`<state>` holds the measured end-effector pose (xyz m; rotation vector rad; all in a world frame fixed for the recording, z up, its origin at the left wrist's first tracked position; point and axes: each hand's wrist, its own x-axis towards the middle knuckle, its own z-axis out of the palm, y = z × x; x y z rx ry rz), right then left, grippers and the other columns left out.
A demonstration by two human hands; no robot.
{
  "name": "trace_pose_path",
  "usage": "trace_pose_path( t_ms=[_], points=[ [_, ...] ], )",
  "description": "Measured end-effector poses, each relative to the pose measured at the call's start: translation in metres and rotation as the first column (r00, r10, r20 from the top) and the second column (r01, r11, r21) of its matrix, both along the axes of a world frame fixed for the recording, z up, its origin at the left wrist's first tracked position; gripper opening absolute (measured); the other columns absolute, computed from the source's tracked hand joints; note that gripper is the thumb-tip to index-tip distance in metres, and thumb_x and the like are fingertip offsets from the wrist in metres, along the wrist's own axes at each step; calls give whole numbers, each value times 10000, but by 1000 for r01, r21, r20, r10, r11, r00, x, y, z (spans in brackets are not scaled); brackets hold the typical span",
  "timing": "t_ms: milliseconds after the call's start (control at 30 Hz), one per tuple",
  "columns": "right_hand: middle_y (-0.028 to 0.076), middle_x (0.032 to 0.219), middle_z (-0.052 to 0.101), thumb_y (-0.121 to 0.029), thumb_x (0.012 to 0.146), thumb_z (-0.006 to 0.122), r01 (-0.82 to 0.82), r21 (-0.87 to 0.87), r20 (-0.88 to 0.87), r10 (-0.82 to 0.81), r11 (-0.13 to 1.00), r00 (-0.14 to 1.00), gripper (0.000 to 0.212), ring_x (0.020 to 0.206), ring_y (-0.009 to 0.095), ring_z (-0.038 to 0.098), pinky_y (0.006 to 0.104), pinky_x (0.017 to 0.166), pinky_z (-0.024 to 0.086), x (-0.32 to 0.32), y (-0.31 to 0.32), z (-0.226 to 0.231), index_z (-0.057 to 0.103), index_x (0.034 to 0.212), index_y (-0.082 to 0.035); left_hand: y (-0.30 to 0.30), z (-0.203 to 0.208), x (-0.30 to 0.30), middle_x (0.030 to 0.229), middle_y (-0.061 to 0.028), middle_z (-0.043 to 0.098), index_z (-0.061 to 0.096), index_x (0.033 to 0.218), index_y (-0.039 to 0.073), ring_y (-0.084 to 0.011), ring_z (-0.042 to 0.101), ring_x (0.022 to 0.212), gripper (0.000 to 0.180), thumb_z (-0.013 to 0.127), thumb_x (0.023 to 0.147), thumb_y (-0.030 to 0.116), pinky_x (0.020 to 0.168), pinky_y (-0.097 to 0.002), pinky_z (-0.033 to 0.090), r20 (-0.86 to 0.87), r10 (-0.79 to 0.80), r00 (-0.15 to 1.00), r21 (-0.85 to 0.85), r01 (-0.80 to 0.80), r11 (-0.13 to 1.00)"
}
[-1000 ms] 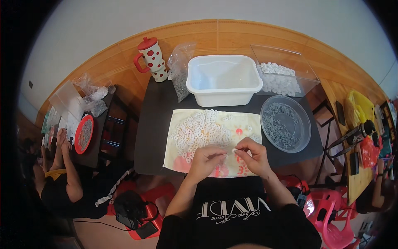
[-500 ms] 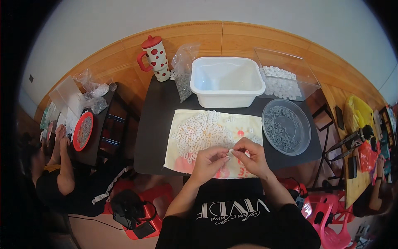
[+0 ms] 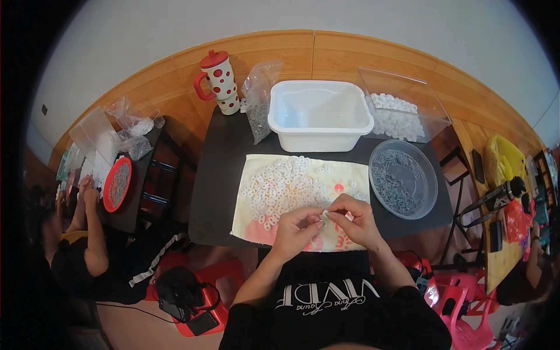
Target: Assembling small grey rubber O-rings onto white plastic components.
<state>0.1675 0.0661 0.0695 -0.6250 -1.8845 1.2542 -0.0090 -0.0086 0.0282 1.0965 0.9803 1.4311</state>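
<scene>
My left hand [image 3: 296, 232] and my right hand [image 3: 354, 221] meet above the near part of a cream patterned cloth [image 3: 244, 219]. Between their fingertips is a small white plastic piece [image 3: 325, 214], pinched from both sides and mostly hidden by the fingers. Just beyond my hands, many small white plastic pieces with holes [image 3: 280, 181] lie spread over the cloth. To the right of the cloth stands a round clear tub [image 3: 433, 175] holding small grey screw-like parts [image 3: 396, 181].
At the back stand a white basin [image 3: 321, 140], a bag of small metal parts [image 3: 259, 119], a dotted tumbler [image 3: 221, 81] and a clear box of white pieces [image 3: 396, 114]. People work at tables on both sides; a red tray [image 3: 108, 201] lies left.
My hands stay almost in place, with only slight finger movement around the white piece. The left co-worker's hands have shifted slightly.
</scene>
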Motion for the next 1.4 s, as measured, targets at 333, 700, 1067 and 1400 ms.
trace_pose_path(
  t_ms=[333,700,1067,1400],
  points=[
    [36,803,602,54,832,675,-20,-47,-14,19,999,1000,83,689,72,548,217,618,420,0,1,-1,663,908,25,0,1,0,861,-15,608,633,1131,-23,-63,568,706,290,646,845,-77,614,-200,467,114,-36,993,-14,37,999],
    [3,818,600,36,867,660,-25,-214,-80,8,977,997,43,701,35,518,184,617,402,0,-2,-5,667,908,25,1,0,-1,877,-39,651,650,1094,-27,-82,607,748,284,654,825,-116,660,-211,499,154,-48,987,-29,53,998],
    [27,825,621,21,865,667,-7,-151,-67,-3,989,998,45,708,55,531,202,634,415,0,-2,-9,673,909,29,-1,2,1,874,-50,655,649,1099,-28,-89,611,727,281,653,829,-106,635,-217,498,159,-30,987,-17,34,999],
    [19,792,631,-2,861,683,9,-241,-70,-27,970,997,37,711,47,550,208,652,436,-1,-4,-11,668,882,25,-2,1,2,863,-52,663,655,1103,-31,-91,614,717,278,656,833,-97,623,-217,497,161,-9,987,-56,18,998]
  ],
)
